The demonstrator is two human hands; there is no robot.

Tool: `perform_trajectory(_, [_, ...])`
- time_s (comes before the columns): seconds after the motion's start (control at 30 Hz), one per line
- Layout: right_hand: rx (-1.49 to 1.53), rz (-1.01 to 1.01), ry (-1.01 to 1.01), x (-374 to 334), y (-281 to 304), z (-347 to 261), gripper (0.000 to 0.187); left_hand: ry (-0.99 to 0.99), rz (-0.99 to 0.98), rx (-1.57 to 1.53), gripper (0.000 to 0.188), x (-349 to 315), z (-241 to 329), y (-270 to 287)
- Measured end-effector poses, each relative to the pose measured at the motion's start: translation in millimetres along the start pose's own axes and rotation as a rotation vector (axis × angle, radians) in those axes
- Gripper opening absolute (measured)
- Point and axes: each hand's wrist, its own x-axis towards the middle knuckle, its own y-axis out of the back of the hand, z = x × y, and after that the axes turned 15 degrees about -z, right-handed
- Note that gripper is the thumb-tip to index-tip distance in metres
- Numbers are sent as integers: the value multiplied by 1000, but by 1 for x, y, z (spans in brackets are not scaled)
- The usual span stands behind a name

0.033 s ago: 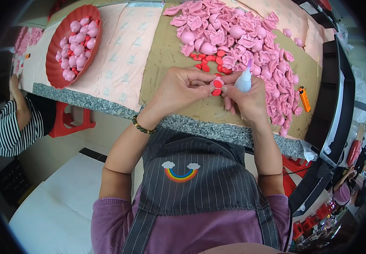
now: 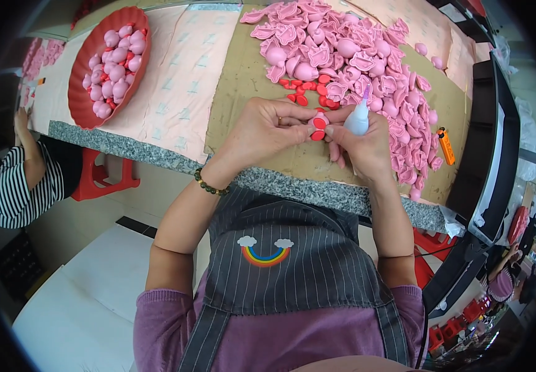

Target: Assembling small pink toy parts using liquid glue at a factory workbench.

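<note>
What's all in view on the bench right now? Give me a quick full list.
pink moulded pieces: large heap, pink, far right of the bench
small red caps: a handful, red, at the heap's near edge
red tray: one, holding pink rounded pieces, far left
cardboard sheet: one, brown, under the heap
lighter: one, orange, right edge
red stool: one, beneath the bench
glue bottle: one, white, in right hand
left hand: pinching a red-and-pink piece

A long desk with a speckled grey stone edge is covered by brown cardboard (pale pink sheets to its left). Beneath the desk a red plastic stool is seen, with a pale floor and white boards below it.
</note>
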Motion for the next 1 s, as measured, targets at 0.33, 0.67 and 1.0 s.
perform_trajectory(0.33, [-18, -30, 34, -2, 1, 5, 11, 72, 8, 5, 23, 0, 3, 0])
perform_trajectory(0.67, [-115, 5, -13, -2, -2, 0, 10, 101, 42, 88, 24, 1, 4, -1])
perform_trajectory(1.0, [54, -45, 334, -4, 1, 15, 21, -300, -95, -212, 25, -2, -12, -5])
